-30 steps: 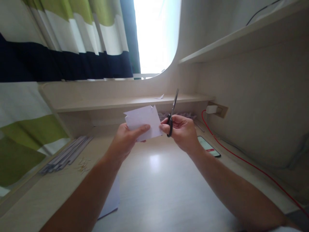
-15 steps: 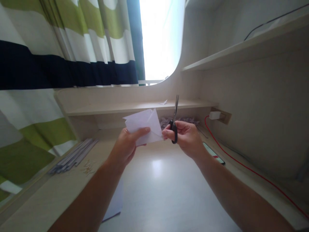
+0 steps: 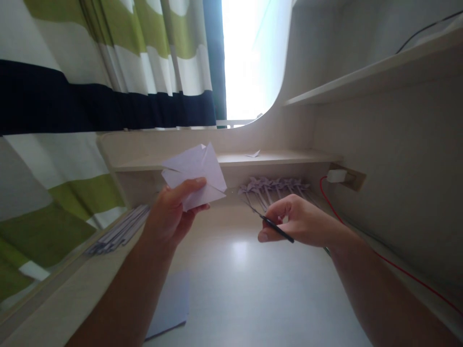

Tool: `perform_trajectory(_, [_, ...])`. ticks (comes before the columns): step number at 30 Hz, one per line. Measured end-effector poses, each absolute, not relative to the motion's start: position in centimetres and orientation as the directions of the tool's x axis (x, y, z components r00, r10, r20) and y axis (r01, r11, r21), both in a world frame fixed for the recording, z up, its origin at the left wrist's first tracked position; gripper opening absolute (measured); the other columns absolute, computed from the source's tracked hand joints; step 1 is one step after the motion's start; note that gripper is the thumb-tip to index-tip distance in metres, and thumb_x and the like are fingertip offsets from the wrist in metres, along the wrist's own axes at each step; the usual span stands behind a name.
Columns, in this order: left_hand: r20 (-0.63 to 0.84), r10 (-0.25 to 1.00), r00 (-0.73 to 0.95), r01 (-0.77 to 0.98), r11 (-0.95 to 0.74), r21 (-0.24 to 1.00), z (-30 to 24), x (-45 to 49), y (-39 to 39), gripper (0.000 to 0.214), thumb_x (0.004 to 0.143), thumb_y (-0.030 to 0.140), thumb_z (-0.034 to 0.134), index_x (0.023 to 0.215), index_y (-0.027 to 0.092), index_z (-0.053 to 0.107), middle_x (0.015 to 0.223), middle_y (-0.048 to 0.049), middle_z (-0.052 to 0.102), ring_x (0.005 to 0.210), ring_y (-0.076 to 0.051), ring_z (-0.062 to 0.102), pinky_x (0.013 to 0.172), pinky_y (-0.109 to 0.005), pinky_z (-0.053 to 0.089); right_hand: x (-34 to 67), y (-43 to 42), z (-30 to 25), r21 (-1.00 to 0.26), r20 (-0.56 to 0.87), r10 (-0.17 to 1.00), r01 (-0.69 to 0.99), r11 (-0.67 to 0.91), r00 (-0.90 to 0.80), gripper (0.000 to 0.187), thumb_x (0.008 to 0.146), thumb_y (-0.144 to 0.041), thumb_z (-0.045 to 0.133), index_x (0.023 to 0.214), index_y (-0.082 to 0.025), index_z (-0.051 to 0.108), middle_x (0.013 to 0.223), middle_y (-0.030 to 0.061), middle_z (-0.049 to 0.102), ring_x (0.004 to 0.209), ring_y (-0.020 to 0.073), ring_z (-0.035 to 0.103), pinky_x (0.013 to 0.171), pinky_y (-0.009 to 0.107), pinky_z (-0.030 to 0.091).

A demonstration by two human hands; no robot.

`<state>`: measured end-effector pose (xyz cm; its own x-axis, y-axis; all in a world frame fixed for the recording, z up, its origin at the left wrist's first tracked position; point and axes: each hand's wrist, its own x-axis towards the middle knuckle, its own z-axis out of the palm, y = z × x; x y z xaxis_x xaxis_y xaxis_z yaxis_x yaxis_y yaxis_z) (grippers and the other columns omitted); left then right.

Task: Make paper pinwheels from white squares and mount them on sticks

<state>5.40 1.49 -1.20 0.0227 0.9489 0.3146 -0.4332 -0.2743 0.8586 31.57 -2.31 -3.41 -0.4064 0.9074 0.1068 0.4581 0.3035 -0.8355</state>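
Observation:
My left hand (image 3: 177, 207) grips a white paper square (image 3: 195, 168) with slits running in from its corners, the thumb pressed on its face. A few of the paper's corners stand slightly raised. In my right hand (image 3: 292, 219) is a pair of black-handled scissors (image 3: 273, 226), held edge-on over the desk with the blades pointing up and left. Paper and scissors are apart. Behind the scissors lie several paper pinwheels on sticks (image 3: 271, 185), under the low shelf.
Rolled paper sticks (image 3: 121, 229) lie at the desk's left side. More white paper (image 3: 170, 301) rests near my left forearm. A folded paper piece (image 3: 254, 154) sits on the low shelf (image 3: 311, 157). At right, a red cable (image 3: 408, 277) runs from a white charger (image 3: 336, 176).
The paper in my left hand has moved left and up, away from the scissors. My right hand has lowered and turned, tipping the scissors from upright to slanting left.

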Motion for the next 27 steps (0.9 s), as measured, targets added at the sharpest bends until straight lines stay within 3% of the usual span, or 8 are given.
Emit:
perform_trajectory(11, [0.372, 0.926, 0.066, -0.394, -0.318, 0.862, -1.50, 5.41, 1.49, 0.025, 0.066, 0.021, 0.087, 0.088, 0.019, 0.074, 0.074, 0.0022, 0.071, 0.058, -0.012, 0.064, 0.045, -0.019, 0.058, 31.38, -2.42, -3.69, -0.807, 0.158, 0.903, 0.475, 0.351, -0.399, 0.032, 0.073, -0.046, 0.091, 0.071, -0.017, 0.077, 0.062, -0.0010, 0.059, 0.060, 0.0127, 0.047, 0.052, 0.026, 0.035])
perform_trajectory(27, [0.389, 0.918, 0.081, -0.361, -0.337, 0.870, -1.57, 5.35, 1.44, 0.025, 0.068, 0.021, 0.087, 0.089, 0.017, 0.074, 0.078, -0.0006, 0.070, 0.060, -0.012, 0.065, 0.045, -0.018, 0.056, 31.35, -2.48, -4.02, -0.796, 0.190, 0.910, 0.484, 0.362, -0.368, 0.033, 0.072, -0.047, 0.091, 0.068, -0.018, 0.077, 0.060, -0.0020, 0.055, 0.057, 0.0119, 0.044, 0.049, 0.025, 0.031])
